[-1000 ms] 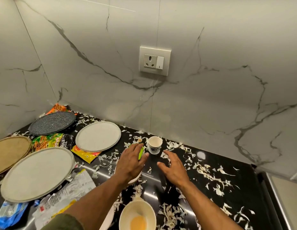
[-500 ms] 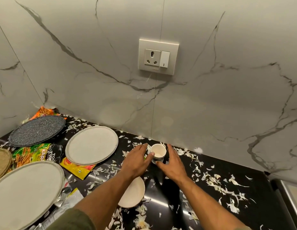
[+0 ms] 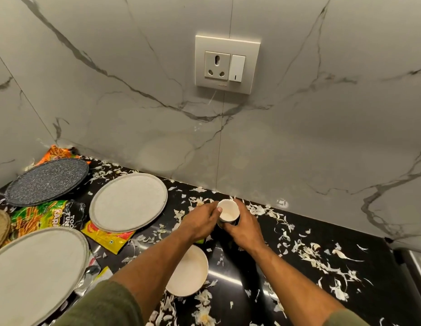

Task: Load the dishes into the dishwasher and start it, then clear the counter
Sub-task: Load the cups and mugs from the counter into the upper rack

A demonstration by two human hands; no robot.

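A small white cup [image 3: 227,210] stands near the back of the black counter [image 3: 298,274], close to the marble wall. My right hand [image 3: 246,228] wraps around the cup's right side. My left hand [image 3: 200,221] touches its left rim with thumb and fingers; something green shows under that palm. A white bowl [image 3: 189,270] sits just below my left wrist. Two round white plates [image 3: 129,202] [image 3: 35,274] and a dark speckled plate [image 3: 48,181] lie to the left.
White vegetable shreds [image 3: 322,257] litter the counter. Snack wrappers [image 3: 47,217] and a yellow packet [image 3: 108,238] lie under and between the plates. A woven mat [image 3: 0,228] peeks in at the far left. A wall socket [image 3: 227,64] is above the cup. A steel edge [image 3: 416,267] shows at right.
Both hands moved forward from the counter's middle to the cup and closed in around it. The camera moved nearer the wall.
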